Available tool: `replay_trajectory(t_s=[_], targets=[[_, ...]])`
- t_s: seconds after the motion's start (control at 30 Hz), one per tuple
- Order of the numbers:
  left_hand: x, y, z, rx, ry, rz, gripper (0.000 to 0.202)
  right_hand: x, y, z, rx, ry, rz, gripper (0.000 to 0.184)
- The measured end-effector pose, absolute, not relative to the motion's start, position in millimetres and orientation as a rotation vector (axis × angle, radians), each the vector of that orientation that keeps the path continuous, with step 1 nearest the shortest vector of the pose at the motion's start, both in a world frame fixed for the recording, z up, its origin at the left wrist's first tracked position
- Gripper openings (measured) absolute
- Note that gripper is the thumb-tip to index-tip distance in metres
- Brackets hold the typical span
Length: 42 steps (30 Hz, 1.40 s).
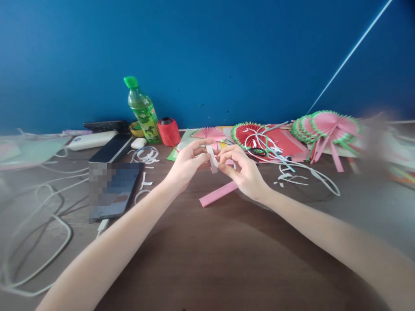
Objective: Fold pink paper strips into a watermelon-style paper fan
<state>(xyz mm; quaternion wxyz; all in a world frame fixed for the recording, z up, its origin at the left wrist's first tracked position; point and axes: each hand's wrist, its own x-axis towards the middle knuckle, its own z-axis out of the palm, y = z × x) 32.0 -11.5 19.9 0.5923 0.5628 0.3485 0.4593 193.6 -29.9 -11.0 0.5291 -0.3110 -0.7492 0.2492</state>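
Observation:
Both of my hands are raised over the dark table, close together. Between them is a narrow white strip (pixel 212 159), paper or tape; I cannot tell which. My left hand (pixel 189 164) pinches its left side with thumb and fingers. From the other side, my right hand (pixel 241 172) pinches it near the lower end. Below the right hand a flat pink paper strip (pixel 216 195) lies slanted on the table. Behind the hands, a pink pleated paper fan (pixel 209 134) and a red pleated rosette with a green edge (pixel 241 133) rest on coloured paper.
At the left are a phone (pixel 121 192), a power bank (pixel 94 140) and looped white cables (pixel 65 224). A green-capped bottle (pixel 144 112) and a red thread spool (pixel 169 131) stand by the blue wall. To the right lie white cords (pixel 319 172), paper scraps (pixel 288 176) and pink-green rosettes (pixel 333 125).

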Motion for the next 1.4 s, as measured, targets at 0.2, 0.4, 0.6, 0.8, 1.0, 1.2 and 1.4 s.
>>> replay_trajectory(t_s=[0.2, 0.4, 0.6, 0.8, 1.0, 1.2, 1.4], targets=[[32, -11, 20, 1.344, 0.855, 1.024, 0.043, 195, -29, -12, -0.767, -1.766, 0.563, 0.008], [34, -10, 17, 1.362, 0.876, 1.052, 0.046, 192, -32, -10, -0.816, -1.794, 0.527, 0.009], [32, -9, 20, 1.328, 0.915, 1.124, 0.041, 189, -34, -12, -0.811, -1.817, 0.519, 0.008], [29, -7, 22, 1.274, 0.905, 1.140, 0.044, 189, -35, -13, -0.814, -1.834, 0.533, 0.009], [27, -4, 18, 1.288, 0.876, 1.122, 0.036, 190, -34, -13, -0.798, -1.810, 0.552, 0.009], [24, -1, 14, 1.384, 0.894, 0.938, 0.026, 191, -32, -13, -0.724, -1.665, 0.795, 0.003], [24, -4, 15, 1.542, 0.826, 0.795, 0.038, 191, -30, -12, -0.684, -1.540, 0.935, 0.018]])
